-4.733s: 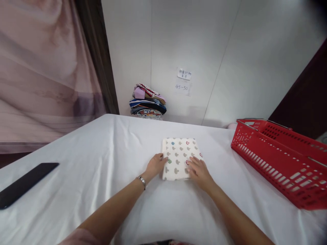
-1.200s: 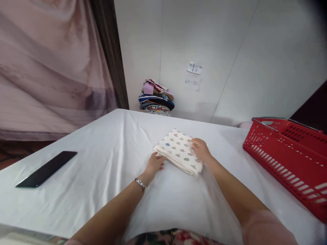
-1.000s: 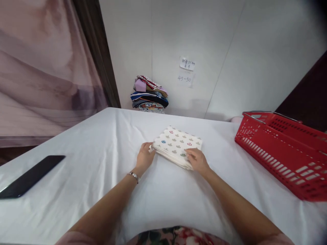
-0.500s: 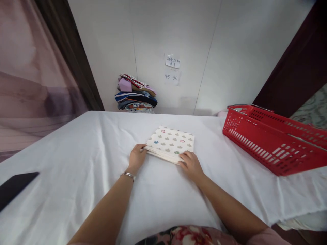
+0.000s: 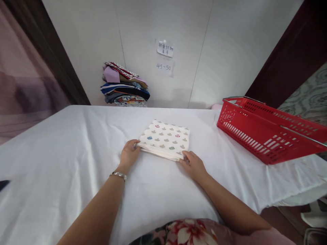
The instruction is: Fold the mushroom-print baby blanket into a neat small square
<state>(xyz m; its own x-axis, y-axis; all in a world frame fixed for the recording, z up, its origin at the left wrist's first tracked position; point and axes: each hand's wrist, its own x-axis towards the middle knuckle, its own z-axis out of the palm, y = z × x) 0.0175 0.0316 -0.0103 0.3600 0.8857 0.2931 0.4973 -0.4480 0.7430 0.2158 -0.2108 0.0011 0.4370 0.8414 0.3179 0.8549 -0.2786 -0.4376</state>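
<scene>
A folded white cloth [image 5: 166, 137] with grey, red, blue and green printed shapes lies flat on the white-covered table [image 5: 89, 163]. Its layered near edge faces me. My left hand [image 5: 129, 153], below a silver bracelet [image 5: 119, 175], pinches the near left corner between thumb and fingers. At the near right corner, my right hand [image 5: 193, 165] grips the cloth the same way. The fingertips under the edge are partly hidden.
A red plastic basket [image 5: 255, 134] with metal handles stands on the right of the table. Behind the far edge is a stack of folded fabrics [image 5: 125, 86] against the wall. A dark flat object [image 5: 3, 184] shows at the left edge.
The view has shifted, so everything sits further left and higher in the picture. My right hand has moved from resting on the cloth's near right part to pinching its corner.
</scene>
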